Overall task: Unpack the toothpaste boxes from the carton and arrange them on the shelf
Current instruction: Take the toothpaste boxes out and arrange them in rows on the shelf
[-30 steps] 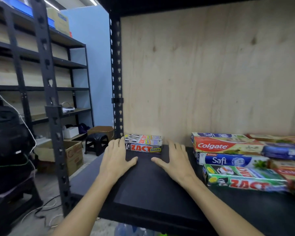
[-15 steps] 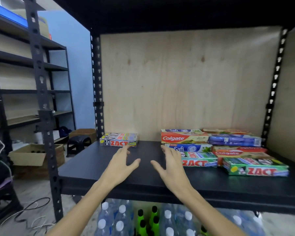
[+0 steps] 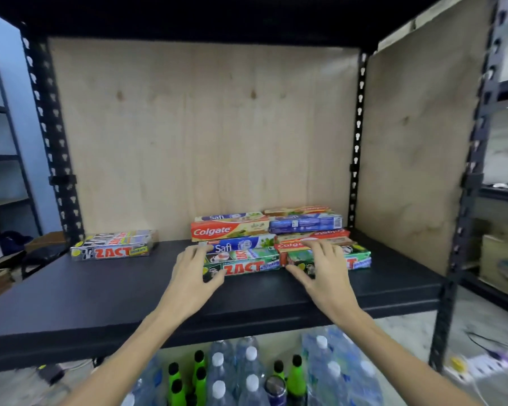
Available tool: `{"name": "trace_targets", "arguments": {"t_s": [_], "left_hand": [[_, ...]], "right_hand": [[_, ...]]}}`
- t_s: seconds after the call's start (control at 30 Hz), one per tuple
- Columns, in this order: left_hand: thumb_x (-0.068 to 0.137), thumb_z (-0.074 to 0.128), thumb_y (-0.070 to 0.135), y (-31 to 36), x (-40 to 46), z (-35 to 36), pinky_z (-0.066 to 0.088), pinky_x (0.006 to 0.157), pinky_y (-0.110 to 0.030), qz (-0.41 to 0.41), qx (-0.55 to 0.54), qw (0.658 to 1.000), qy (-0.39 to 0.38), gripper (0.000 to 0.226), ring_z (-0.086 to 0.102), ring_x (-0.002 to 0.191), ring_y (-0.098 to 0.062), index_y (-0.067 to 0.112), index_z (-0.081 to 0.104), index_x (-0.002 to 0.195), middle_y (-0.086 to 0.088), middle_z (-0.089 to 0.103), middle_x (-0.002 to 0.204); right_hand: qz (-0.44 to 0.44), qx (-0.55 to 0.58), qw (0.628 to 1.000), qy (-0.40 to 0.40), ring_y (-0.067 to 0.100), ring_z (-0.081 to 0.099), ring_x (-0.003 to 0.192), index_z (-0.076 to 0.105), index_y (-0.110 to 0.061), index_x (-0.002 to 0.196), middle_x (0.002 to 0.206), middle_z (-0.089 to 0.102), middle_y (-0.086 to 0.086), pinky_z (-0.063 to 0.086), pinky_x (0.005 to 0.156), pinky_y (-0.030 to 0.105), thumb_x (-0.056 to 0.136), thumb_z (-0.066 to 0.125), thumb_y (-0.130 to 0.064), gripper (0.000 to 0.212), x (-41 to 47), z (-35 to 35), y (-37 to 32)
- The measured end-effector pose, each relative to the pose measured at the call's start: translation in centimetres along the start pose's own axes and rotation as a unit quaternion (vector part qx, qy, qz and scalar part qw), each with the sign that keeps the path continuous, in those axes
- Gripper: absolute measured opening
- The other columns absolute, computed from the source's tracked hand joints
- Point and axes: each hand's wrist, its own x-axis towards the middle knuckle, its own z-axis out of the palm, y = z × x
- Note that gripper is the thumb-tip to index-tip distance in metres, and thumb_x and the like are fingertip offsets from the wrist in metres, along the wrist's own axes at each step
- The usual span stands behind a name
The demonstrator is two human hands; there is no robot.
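Our left fingers (image 3: 201, 253) are spread and loosely bent against the near end of the green toothpaste box (image 3: 244, 265), not closed round it, and our right fingers (image 3: 320, 250) are splayed over the second green box (image 3: 335, 259) beside it, holding nothing that we can see. Both boxes lie at the front of a small stack on the shelf (image 3: 100, 291), with the blue Safi box (image 3: 241, 244) and the red Colgate box (image 3: 229, 230) just behind and above them. A careless push, we judge, could slide the front row crooked or nudge the upper boxes off the pile, since nothing braces them but each other. Well apart to the left sits a silver pair of boxes (image 3: 115, 247) near the black upright (image 3: 53, 142). The plywood back panel (image 3: 203, 136) stops anything going far backward. Under the shelf stand water bottles (image 3: 329, 373) and green bottles (image 3: 200, 373), which a dropped box would hit. We cannot see the carton.
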Motion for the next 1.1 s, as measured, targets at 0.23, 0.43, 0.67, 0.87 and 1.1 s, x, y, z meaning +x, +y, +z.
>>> {"name": "trace_targets", "arguments": {"t_s": [0.23, 0.43, 0.67, 0.87, 1.1], "left_hand": [[0.092, 0.062, 0.047, 2.7, 2.5, 3.3, 0.038, 0.109, -0.039, 0.062, 0.027, 0.998, 0.001, 0.051, 0.042, 0.129, -0.011, 0.027, 0.053, 0.138, 0.009, 0.05, 0.141], [0.097, 0.052, 0.053, 4.4, 3.5, 6.5, 0.028, 0.115, -0.036, 0.107, 0.058, 0.991, -0.052, 0.051, 0.037, 0.14, -0.012, 0.035, 0.049, 0.144, 0.012, 0.046, 0.149], [0.098, 0.059, 0.037, 4.0, 3.4, 5.8, 0.042, 0.106, -0.043, 0.127, 0.055, 0.99, -0.03, 0.037, 0.05, 0.131, -0.015, 0.036, 0.059, 0.135, 0.01, 0.06, 0.138], [0.097, 0.061, 0.035, 4.8, 1.6, 4.5, 0.043, 0.103, -0.04, 0.134, 0.037, 0.99, -0.034, 0.032, 0.053, 0.122, -0.011, 0.035, 0.063, 0.129, 0.014, 0.064, 0.13], [0.096, 0.062, 0.04, 5.7, 0.6, 3.3, 0.043, 0.104, -0.037, 0.123, 0.019, 0.991, -0.052, 0.032, 0.051, 0.121, -0.005, 0.038, 0.063, 0.128, 0.019, 0.063, 0.129]], "right_hand": [[0.059, -0.079, 0.995, -0.025, 0.023, 0.036, 0.124, 0.049, -0.023, 0.141, 0.141, 0.051, -0.001, 0.034, 0.097, 0.04, 0.077, 0.05, -0.083, 0.087, 1.4, -2.0, 6.8], [0.032, -0.099, 0.985, -0.135, 0.019, 0.025, 0.131, 0.037, -0.044, 0.147, 0.153, 0.04, -0.015, 0.023, 0.103, 0.04, 0.075, 0.036, -0.092, 0.086, 2.5, -2.3, 9.4], [0.005, -0.148, 0.979, -0.138, 0.02, 0.028, 0.132, 0.042, -0.044, 0.145, 0.152, 0.043, -0.011, 0.022, 0.102, 0.042, 0.082, 0.037, -0.088, 0.077, 2.7, -2.8, 9.3], [-0.03, -0.175, 0.974, -0.138, 0.018, 0.03, 0.134, 0.046, -0.044, 0.142, 0.148, 0.048, -0.012, 0.019, 0.099, 0.041, 0.085, 0.036, -0.084, 0.07, 2.3, -4.2, 9.5], [-0.061, -0.203, 0.963, -0.164, 0.018, 0.028, 0.139, 0.043, -0.04, 0.148, 0.151, 0.046, -0.011, 0.017, 0.104, 0.041, 0.09, 0.032, -0.077, 0.07, 2.1, -5.8, 8.9]]}}
